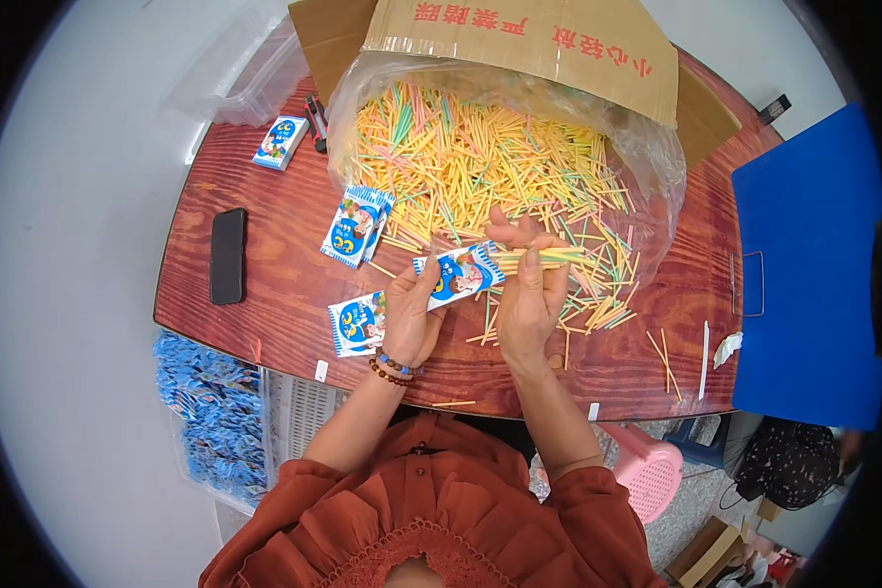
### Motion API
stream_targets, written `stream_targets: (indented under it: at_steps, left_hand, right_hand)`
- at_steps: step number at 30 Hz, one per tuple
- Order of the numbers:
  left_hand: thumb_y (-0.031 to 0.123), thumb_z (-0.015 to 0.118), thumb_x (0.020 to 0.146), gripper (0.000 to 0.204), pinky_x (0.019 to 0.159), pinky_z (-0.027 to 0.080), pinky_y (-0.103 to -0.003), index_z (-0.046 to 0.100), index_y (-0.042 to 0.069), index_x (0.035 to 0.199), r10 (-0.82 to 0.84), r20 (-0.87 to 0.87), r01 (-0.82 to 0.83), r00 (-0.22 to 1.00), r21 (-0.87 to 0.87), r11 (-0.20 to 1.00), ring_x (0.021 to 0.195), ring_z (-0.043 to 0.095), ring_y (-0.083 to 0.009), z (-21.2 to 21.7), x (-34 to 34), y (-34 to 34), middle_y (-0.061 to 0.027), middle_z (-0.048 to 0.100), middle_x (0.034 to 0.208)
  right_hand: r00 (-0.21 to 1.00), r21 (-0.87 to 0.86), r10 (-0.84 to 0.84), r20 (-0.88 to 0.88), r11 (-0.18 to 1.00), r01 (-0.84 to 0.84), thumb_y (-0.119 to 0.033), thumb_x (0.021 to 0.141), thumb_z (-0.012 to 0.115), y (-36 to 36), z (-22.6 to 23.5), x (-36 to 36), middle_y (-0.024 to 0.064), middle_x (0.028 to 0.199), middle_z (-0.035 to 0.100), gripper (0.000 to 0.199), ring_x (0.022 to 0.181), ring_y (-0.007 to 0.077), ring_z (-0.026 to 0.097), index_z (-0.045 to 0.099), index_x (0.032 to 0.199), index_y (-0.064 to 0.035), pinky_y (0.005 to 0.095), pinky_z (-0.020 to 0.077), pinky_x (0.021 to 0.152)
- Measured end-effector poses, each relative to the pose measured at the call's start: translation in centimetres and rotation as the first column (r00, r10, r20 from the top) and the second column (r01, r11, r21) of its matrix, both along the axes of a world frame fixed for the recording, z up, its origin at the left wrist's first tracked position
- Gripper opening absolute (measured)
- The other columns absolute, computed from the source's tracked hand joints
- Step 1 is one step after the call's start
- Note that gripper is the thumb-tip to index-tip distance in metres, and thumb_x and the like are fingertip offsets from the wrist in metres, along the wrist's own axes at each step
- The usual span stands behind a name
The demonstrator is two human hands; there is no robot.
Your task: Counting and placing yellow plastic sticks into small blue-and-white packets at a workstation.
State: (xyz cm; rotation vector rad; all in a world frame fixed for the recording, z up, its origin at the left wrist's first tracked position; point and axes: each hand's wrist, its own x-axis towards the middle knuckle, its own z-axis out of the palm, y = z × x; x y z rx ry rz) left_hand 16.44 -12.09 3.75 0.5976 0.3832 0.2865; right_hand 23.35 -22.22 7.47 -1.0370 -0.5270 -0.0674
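Centre of frame: our left hand (410,312) is curled around one small blue-and-white packet (459,273), fingers closed on its lower end, the packet tilted up to the right. Our right hand (531,294) pinches a bunch of thin coloured sticks (544,257) between thumb and fingers, lying level, one end at the packet's mouth. We cannot count the sticks in the bunch; they overlap and blur.

Other packets on the red-brown wooden table (274,294): one flat packet (357,324) just left of our left wrist, a small stack (358,226) above it (two or so, edges overlap, count unsure), and one more packet (281,142) at upper left. So four spots with packets, counting the one in hand.

One dark phone (228,256) lies face down at the left of the table.

Upper centre: a cardboard box (539,44), tipped toward us, lined with a clear plastic bag (657,157). Out of it spills a heap of loose sticks (480,162), yellow, green, pink and orange, far too many to count. A few strays reach the table's near edge.

Lower left, below the table edge: a clear bag (211,412) full of blue packets, partly cut off by the fisheye rim. Right of frame: one blue board (808,265). Lower right: one pink stool (647,470), partly hidden by our arm.
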Motion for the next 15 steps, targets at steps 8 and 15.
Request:
stream_targets:
  at_steps: [8, 15]
  left_hand:
    - [0.017, 0.054, 0.098, 0.021, 0.081, 0.056, -0.03, 0.063, -0.001, 0.104, 0.049, 0.086, -0.053, 0.995, 0.045, 0.998, 0.09, 0.067, -0.0147, -0.2, 0.3, -0.4, -0.0083, 0.068, 0.101]
    - [0.014, 0.051, 0.098, 0.023, 0.085, 0.055, -0.032, 0.059, -0.002, 0.113, 0.049, 0.147, -0.041, 0.988, -0.06, 0.997, 0.096, 0.065, -0.0168, -1.1, 1.8, -0.1, -0.0104, 0.066, 0.108]
  right_hand:
    - [0.99, -0.047, 0.035, -0.137, 0.998, -0.042, -0.014, 0.101, 0.042, 0.7, 0.5, -1.0, 0.0208, 0.131, 0.054, 0.016, 0.141, 0.0299, 0.028, 0.047, 0.113, -0.005, 0.0445, 0.018, 0.115]
    - [0.965, 0.015, 0.124, -0.232, 0.992, -0.124, -0.017, 0.101, 0.041, 0.4, 1.1, 0.5, 0.0244, 0.14, 0.043, 0.027, 0.134, 0.028, 0.037, 0.053, 0.115, 0.0018, 0.0394, 0.0249, 0.113]
